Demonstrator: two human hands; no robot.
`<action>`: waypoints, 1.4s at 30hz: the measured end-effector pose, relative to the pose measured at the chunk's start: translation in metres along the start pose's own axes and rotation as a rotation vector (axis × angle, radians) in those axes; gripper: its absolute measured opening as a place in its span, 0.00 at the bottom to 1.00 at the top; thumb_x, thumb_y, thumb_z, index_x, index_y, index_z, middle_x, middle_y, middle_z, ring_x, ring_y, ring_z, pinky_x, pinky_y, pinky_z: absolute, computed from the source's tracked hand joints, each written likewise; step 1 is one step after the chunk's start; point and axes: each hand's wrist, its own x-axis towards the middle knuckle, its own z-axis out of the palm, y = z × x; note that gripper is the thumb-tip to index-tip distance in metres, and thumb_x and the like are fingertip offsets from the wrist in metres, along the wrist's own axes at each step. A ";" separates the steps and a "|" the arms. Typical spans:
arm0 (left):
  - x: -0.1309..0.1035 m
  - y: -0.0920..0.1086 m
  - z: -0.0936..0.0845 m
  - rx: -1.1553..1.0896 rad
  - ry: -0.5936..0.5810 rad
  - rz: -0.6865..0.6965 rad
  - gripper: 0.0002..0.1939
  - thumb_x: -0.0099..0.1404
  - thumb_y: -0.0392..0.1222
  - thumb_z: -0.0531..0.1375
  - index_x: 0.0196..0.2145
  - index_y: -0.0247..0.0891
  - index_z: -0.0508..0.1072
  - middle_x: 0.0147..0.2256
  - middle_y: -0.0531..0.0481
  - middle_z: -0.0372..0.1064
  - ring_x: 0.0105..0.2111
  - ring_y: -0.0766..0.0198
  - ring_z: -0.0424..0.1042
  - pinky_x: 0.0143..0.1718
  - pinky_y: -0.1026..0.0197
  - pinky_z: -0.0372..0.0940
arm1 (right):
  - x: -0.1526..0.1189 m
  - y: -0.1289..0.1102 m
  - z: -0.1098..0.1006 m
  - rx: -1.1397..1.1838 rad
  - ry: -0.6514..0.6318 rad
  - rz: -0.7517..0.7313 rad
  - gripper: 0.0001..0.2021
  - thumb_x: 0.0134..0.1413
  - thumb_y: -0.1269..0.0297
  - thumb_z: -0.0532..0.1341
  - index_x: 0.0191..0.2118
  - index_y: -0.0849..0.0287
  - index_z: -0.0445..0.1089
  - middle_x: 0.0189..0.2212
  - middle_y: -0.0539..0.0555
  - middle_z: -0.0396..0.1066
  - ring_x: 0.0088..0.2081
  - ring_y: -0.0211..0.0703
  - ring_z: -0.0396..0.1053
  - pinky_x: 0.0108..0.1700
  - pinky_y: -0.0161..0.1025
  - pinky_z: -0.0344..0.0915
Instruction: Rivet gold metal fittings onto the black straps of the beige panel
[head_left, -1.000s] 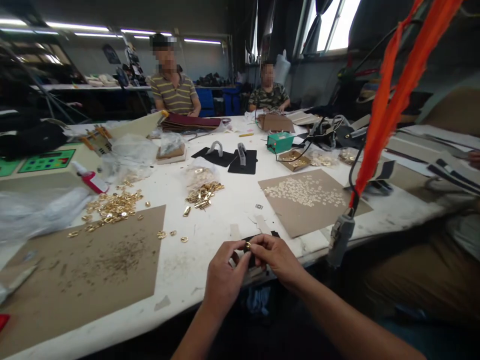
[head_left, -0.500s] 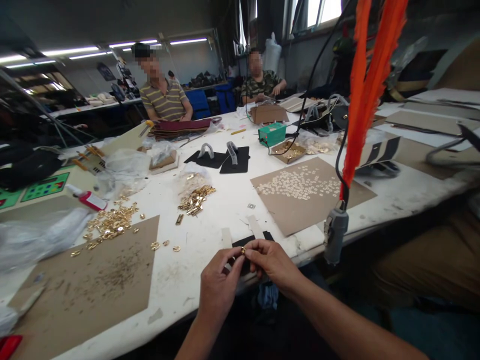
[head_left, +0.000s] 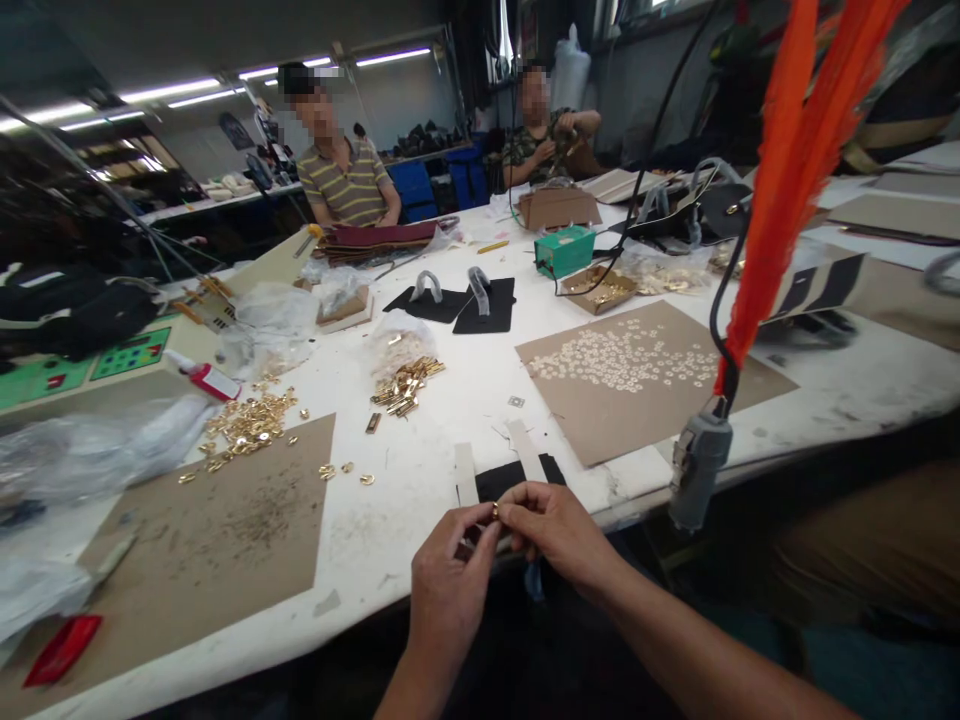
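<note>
Between the fingertips of my left hand [head_left: 454,570] and my right hand [head_left: 559,525] is a small gold metal fitting [head_left: 495,511], mostly covered by the fingers. Both hands pinch it at the table's near edge. Just beyond them lies a black piece [head_left: 510,480] with two pale strips, the left strip [head_left: 466,472] and the right strip [head_left: 527,452], reaching away from me. To the left, a few loose gold fittings [head_left: 367,480] rest on the white table [head_left: 390,530].
Gold fittings [head_left: 251,425] are heaped at left beside a brown board [head_left: 217,560]; longer gold pieces [head_left: 409,385] lie centrally. Pale rings cover another board [head_left: 577,435]. A grey switch box [head_left: 701,470] hangs at right on a cord with orange cloth [head_left: 802,170]. Two people sit across.
The view has shifted, so the table's things appear further right or left-edge items show more. My hands keep their pinch on the fitting. The co-worker in camouflage has raised their hands.
</note>
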 end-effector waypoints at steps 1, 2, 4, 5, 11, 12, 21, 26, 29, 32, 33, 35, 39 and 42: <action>-0.001 0.000 0.000 -0.006 0.006 -0.021 0.06 0.68 0.44 0.64 0.42 0.46 0.80 0.38 0.56 0.79 0.29 0.67 0.74 0.31 0.64 0.69 | 0.000 0.000 0.000 -0.002 0.000 0.003 0.14 0.53 0.55 0.65 0.35 0.64 0.74 0.22 0.49 0.70 0.23 0.33 0.65 0.24 0.28 0.60; -0.002 0.000 0.001 -0.013 0.011 -0.042 0.07 0.68 0.45 0.64 0.42 0.46 0.80 0.37 0.56 0.79 0.28 0.67 0.73 0.31 0.64 0.69 | -0.001 0.000 0.000 -0.007 -0.004 0.003 0.14 0.53 0.56 0.65 0.35 0.64 0.74 0.22 0.49 0.70 0.23 0.33 0.65 0.24 0.28 0.60; -0.002 -0.001 0.002 -0.024 0.018 -0.078 0.07 0.67 0.47 0.64 0.40 0.45 0.80 0.36 0.56 0.79 0.28 0.66 0.73 0.31 0.64 0.69 | -0.001 -0.001 -0.001 -0.017 -0.009 -0.002 0.14 0.54 0.56 0.65 0.35 0.64 0.75 0.22 0.49 0.70 0.23 0.33 0.65 0.24 0.28 0.60; -0.002 -0.002 0.003 -0.026 0.018 -0.089 0.07 0.67 0.47 0.64 0.40 0.45 0.80 0.36 0.56 0.79 0.28 0.66 0.74 0.31 0.64 0.69 | -0.002 -0.001 -0.001 -0.021 -0.012 -0.004 0.14 0.54 0.56 0.65 0.35 0.64 0.75 0.22 0.49 0.70 0.23 0.32 0.65 0.24 0.28 0.60; -0.002 -0.002 0.005 -0.011 -0.007 -0.039 0.06 0.68 0.46 0.63 0.40 0.44 0.79 0.36 0.54 0.77 0.31 0.65 0.74 0.33 0.63 0.69 | -0.002 0.002 -0.003 0.005 -0.028 -0.017 0.15 0.53 0.54 0.65 0.35 0.63 0.74 0.22 0.49 0.70 0.23 0.34 0.67 0.25 0.29 0.62; -0.002 -0.001 0.005 -0.007 -0.015 -0.033 0.07 0.68 0.46 0.63 0.40 0.44 0.79 0.36 0.54 0.77 0.31 0.65 0.74 0.34 0.63 0.68 | -0.002 0.003 -0.003 0.007 -0.031 -0.019 0.15 0.53 0.54 0.65 0.35 0.63 0.74 0.22 0.49 0.70 0.23 0.34 0.67 0.25 0.29 0.62; 0.006 0.005 0.001 0.038 -0.100 -0.030 0.08 0.67 0.46 0.61 0.36 0.40 0.77 0.31 0.52 0.75 0.28 0.65 0.72 0.33 0.62 0.67 | -0.001 0.007 -0.005 -0.023 -0.052 -0.025 0.16 0.53 0.53 0.65 0.36 0.64 0.74 0.23 0.50 0.71 0.24 0.34 0.67 0.25 0.30 0.63; 0.008 0.004 0.000 0.076 -0.100 0.000 0.07 0.65 0.44 0.61 0.34 0.39 0.74 0.30 0.52 0.73 0.27 0.65 0.71 0.31 0.62 0.66 | 0.000 0.007 -0.004 -0.031 -0.062 -0.026 0.16 0.54 0.54 0.64 0.37 0.64 0.74 0.24 0.50 0.71 0.24 0.34 0.67 0.24 0.30 0.63; 0.007 0.002 0.000 0.115 -0.097 0.006 0.06 0.64 0.43 0.61 0.33 0.39 0.73 0.29 0.52 0.71 0.26 0.65 0.70 0.31 0.62 0.65 | 0.000 0.008 -0.002 -0.043 -0.049 -0.024 0.16 0.53 0.54 0.65 0.38 0.64 0.74 0.25 0.51 0.72 0.24 0.34 0.68 0.24 0.29 0.63; 0.007 0.000 0.000 0.143 -0.107 0.002 0.06 0.63 0.44 0.61 0.32 0.40 0.72 0.27 0.54 0.70 0.25 0.66 0.68 0.30 0.62 0.63 | 0.001 0.009 -0.002 -0.038 -0.039 -0.024 0.17 0.53 0.55 0.65 0.42 0.64 0.74 0.26 0.51 0.73 0.25 0.35 0.69 0.24 0.30 0.64; 0.009 0.000 -0.001 0.153 -0.110 0.002 0.06 0.63 0.44 0.61 0.32 0.40 0.72 0.26 0.54 0.69 0.25 0.66 0.67 0.29 0.62 0.63 | 0.001 0.009 -0.002 -0.031 -0.037 -0.024 0.18 0.53 0.55 0.65 0.44 0.64 0.73 0.26 0.50 0.73 0.25 0.35 0.70 0.24 0.30 0.65; 0.014 0.000 -0.003 0.186 -0.109 0.010 0.06 0.63 0.44 0.61 0.32 0.40 0.71 0.25 0.56 0.67 0.23 0.66 0.66 0.28 0.63 0.62 | 0.001 0.010 -0.002 -0.005 -0.022 -0.029 0.19 0.52 0.55 0.65 0.46 0.63 0.72 0.27 0.50 0.73 0.25 0.36 0.70 0.23 0.30 0.65; 0.037 0.001 -0.012 0.328 -0.104 0.040 0.06 0.62 0.45 0.60 0.32 0.41 0.71 0.23 0.57 0.65 0.23 0.65 0.66 0.29 0.62 0.60 | 0.001 0.012 -0.003 0.074 0.070 -0.058 0.21 0.51 0.55 0.65 0.48 0.63 0.71 0.31 0.51 0.74 0.23 0.35 0.69 0.20 0.30 0.64; 0.059 0.001 -0.017 0.398 -0.126 0.057 0.06 0.62 0.46 0.61 0.32 0.41 0.71 0.24 0.57 0.65 0.24 0.65 0.67 0.31 0.61 0.61 | 0.001 0.013 -0.005 0.110 0.102 -0.071 0.21 0.52 0.54 0.65 0.47 0.63 0.72 0.31 0.51 0.74 0.23 0.34 0.68 0.19 0.29 0.63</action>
